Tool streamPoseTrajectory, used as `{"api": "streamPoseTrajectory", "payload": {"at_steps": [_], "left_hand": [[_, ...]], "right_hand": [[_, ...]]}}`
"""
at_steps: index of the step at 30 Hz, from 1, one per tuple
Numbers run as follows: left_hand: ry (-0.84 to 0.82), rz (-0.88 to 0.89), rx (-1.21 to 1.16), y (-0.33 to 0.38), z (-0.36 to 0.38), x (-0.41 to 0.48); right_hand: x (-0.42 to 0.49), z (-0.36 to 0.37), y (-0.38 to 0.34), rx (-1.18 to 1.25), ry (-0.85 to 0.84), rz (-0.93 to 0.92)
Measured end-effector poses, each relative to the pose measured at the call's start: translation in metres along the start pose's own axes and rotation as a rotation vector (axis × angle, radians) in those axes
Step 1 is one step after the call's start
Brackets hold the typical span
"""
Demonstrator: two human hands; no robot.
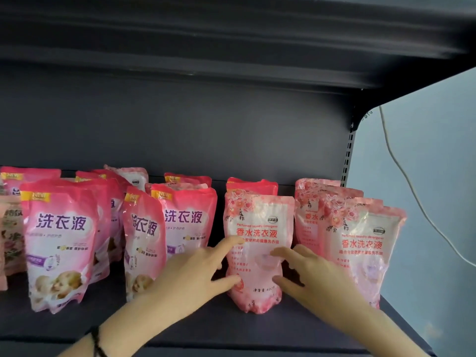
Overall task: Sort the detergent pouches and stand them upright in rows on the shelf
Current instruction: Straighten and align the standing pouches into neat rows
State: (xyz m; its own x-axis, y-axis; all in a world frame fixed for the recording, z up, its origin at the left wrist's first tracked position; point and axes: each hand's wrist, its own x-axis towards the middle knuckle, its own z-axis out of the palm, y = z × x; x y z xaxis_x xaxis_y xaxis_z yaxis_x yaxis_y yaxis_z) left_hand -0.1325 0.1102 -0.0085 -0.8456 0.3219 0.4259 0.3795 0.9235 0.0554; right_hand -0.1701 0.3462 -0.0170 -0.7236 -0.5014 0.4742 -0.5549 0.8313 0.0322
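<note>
Bracketing one floral pouch (258, 228) from both sides, the two hands work near the front of the shelf (283, 328) in the head view, the only one given. The left hand (190, 276) has its fingers spread wide and nearly straight, with the forefinger tip on the pouch's left edge and the thumb low beside its base. The right hand (314, 276) mirrors it, fingers loosely extended with their tips on the pouch's front and the thumb by the lower right corner. Neither hand wraps the pouch. Blur makes it hard to say whether both thumbs actually touch.

The pouch stands upright, bulging at the bottom, with a second pouch (251, 186) behind it. Just to its right stands a floral row (360, 243). To its left, apart from it, are the pink pouches (190, 217), several of them leaning and staggered.

The pouch looks soft and bottom-heavy on a rounded base. If the hands let go unevenly, it could tip forward towards the shelf edge or slump sideways. A hard nudge from the left could push it into the floral row and knock that over in turn. The left forearm passes close to a leaning pink pouch (144, 240), so a careless withdrawal could drag it down.
</note>
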Motion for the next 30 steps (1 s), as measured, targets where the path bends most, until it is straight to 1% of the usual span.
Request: {"api": "streamPoseTrajectory", "payload": {"at_steps": [2,4,7,9,11,15,18,20,23,25,30], "left_hand": [[-0.009,0.065,0.071,-0.005,-0.044,0.013],[-0.004,0.149,0.165,-0.011,-0.086,0.037],[-0.073,0.244,0.328,-0.025,-0.128,0.078],[-0.128,0.302,0.454,-0.037,-0.138,0.103],[-0.146,0.356,0.567,-0.049,-0.139,0.125],[-0.154,0.443,0.683,-0.07,-0.126,0.163],[-0.149,0.468,0.676,-0.081,-0.108,0.186],[-0.152,0.47,0.642,-0.083,-0.094,0.199],[-0.2,0.392,0.5,-0.086,-0.078,0.213],[-0.236,0.335,0.383,-0.088,-0.069,0.219],[-0.241,0.209,0.191,-0.091,-0.058,0.227]], "right_hand": [[0.023,-0.043,0.002,-0.031,-0.108,-0.046],[0.051,-0.084,0.0,-0.091,-0.189,-0.13],[0.091,-0.125,-0.007,-0.249,-0.236,-0.26],[0.114,-0.137,-0.011,-0.375,-0.261,-0.312],[0.133,-0.139,-0.011,-0.492,-0.267,-0.327],[0.167,-0.131,0.002,-0.661,-0.242,-0.361],[0.19,-0.117,0.019,-0.75,-0.287,-0.362],[0.205,-0.105,0.031,-0.757,-0.338,-0.348],[0.222,-0.089,0.046,-0.663,-0.421,-0.301],[0.231,-0.077,0.054,-0.589,-0.449,-0.303],[0.238,-0.061,0.065,-0.391,-0.457,-0.252]]}}
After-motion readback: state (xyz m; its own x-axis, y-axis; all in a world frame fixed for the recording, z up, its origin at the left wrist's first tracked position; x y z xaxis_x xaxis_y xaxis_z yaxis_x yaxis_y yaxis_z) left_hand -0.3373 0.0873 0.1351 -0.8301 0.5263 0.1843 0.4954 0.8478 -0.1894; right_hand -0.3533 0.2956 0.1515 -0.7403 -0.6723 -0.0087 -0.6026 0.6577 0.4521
